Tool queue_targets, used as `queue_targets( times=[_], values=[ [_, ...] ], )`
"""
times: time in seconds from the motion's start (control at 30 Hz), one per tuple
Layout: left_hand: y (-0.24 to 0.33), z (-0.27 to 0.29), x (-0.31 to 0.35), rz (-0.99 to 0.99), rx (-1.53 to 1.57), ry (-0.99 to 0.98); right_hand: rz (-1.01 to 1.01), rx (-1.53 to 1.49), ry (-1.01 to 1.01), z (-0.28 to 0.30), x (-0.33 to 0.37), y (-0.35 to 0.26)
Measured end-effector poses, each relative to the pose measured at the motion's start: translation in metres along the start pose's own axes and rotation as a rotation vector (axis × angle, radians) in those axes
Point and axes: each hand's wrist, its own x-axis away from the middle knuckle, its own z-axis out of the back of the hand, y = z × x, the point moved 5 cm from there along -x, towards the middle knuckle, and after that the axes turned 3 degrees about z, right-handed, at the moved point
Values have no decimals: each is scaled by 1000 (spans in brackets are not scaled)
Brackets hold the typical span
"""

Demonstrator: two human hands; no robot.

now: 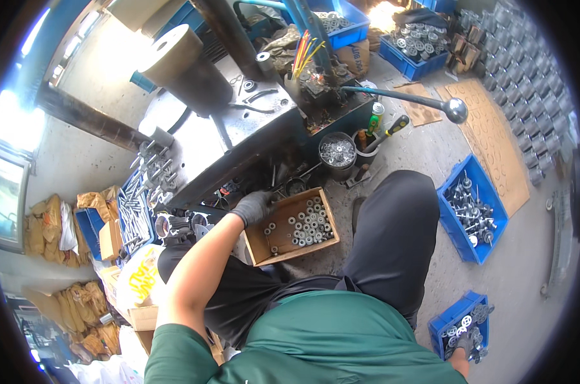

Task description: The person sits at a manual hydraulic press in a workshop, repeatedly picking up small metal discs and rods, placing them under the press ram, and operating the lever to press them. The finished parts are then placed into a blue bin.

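Observation:
My left hand (254,208), in a grey glove, is at the far left corner of a shallow wooden box (292,255). Its fingers look curled; what they hold, if anything, is hidden. Inside the box lie many small round metal rings (312,224), mostly bunched toward the right side. Far to my lower right, my gloved right hand (461,345) reaches into a small blue bin (438,333). Spoked metal wheels (479,313) fill that bin and hide the fingers.
A machine with a steel table (258,121) stands ahead; its ball-ended lever (455,110) juts right. Beside it is a tub of small metal parts (337,151). A blue bin of stemmed parts (472,208) lies right. Cylinders (517,83) are stacked behind cardboard (488,134). Long rods (134,211) lie left.

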Motion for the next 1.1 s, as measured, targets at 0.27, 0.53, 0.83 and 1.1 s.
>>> queue_targets(
  times=[0.27, 0.53, 0.83, 1.1],
  values=[
    [-107, -98, -131, 223, 222, -96, -187, -1579, -185, -18, -6, 23],
    [-131, -167, -182, 291, 251, -250, 813, -1659, -860, 221, 165, -270],
    [-23, -50, -117, 101, 54, -117, 1543, -1024, -1355, 303, 491, -536],
    [-58, -27, -104, 162, 185, 370, 1484, -762, -1625, 247, 609, -613]
  ],
)
